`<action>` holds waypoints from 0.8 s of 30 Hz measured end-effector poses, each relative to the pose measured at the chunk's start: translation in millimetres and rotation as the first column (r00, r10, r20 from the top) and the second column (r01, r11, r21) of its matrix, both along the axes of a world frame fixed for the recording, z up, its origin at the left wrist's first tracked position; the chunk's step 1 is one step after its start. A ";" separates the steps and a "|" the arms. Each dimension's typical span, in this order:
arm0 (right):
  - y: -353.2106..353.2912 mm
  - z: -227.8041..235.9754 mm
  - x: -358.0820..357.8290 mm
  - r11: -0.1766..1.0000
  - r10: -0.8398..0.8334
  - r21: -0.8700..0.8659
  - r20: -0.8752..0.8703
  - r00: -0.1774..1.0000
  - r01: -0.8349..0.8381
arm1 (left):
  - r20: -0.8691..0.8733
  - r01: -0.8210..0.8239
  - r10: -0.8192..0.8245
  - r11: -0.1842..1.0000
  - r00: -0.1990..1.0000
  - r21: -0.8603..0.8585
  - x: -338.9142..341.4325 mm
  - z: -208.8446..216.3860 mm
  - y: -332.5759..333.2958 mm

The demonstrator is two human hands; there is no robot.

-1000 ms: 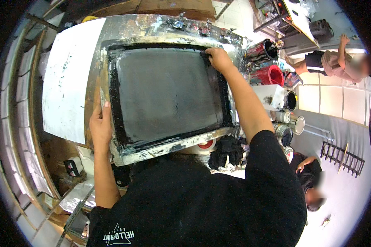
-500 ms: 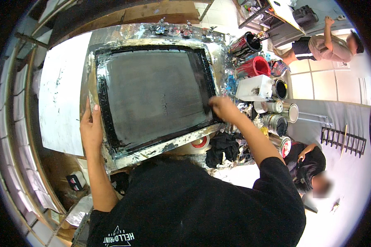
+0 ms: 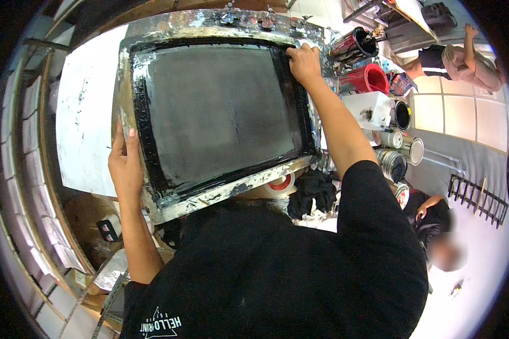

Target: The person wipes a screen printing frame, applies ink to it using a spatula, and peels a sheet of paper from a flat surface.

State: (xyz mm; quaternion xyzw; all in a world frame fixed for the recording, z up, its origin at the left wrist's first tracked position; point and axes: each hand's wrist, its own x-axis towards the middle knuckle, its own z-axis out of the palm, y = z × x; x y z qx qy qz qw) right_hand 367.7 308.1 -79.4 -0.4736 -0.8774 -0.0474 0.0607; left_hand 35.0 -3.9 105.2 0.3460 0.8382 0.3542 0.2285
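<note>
A screen printing frame (image 3: 232, 200) lies in front of me, its pale wood smeared with black ink. Its grey mesh (image 3: 220, 113) is bordered by thick black ink. My left hand (image 3: 124, 164) grips the frame's left side, thumb on top and fingers along the outer edge. At the far right corner is my right hand (image 3: 305, 63), its fingers curled down at the inked inner border. Whatever they may hold is hidden beneath them. Under the frame's left side, a white board (image 3: 85, 113) with dark specks sticks out.
Metal clamps (image 3: 266, 20) line the far edge. To the right stand a black ink bucket (image 3: 353, 46), a red bucket (image 3: 373, 78), a white jug (image 3: 367, 110) and several cans. Black cloth (image 3: 312, 195) lies nearer me. Shelves (image 3: 39, 164) rise at left; two people are at the right.
My right hand has moved away from me along the frame's right side to its far corner. The left hand keeps its hold. The whole view has shifted slightly.
</note>
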 end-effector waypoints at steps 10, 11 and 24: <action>-174.4 22.8 71.9 0.977 0.011 -0.214 0.030 0.999 -0.005 | -0.002 0.011 -0.011 0.996 1.000 -0.091 6.1 4.3 -7.0; -193.2 28.5 75.4 0.963 -0.020 -0.268 0.070 0.997 0.038 | -0.014 0.017 -0.018 0.998 1.000 -0.057 4.7 1.3 -9.2; -261.8 57.4 28.5 0.747 -0.473 -0.511 0.040 0.880 0.424 | -0.057 0.009 -0.009 1.000 0.998 -0.013 -0.5 -2.8 -13.2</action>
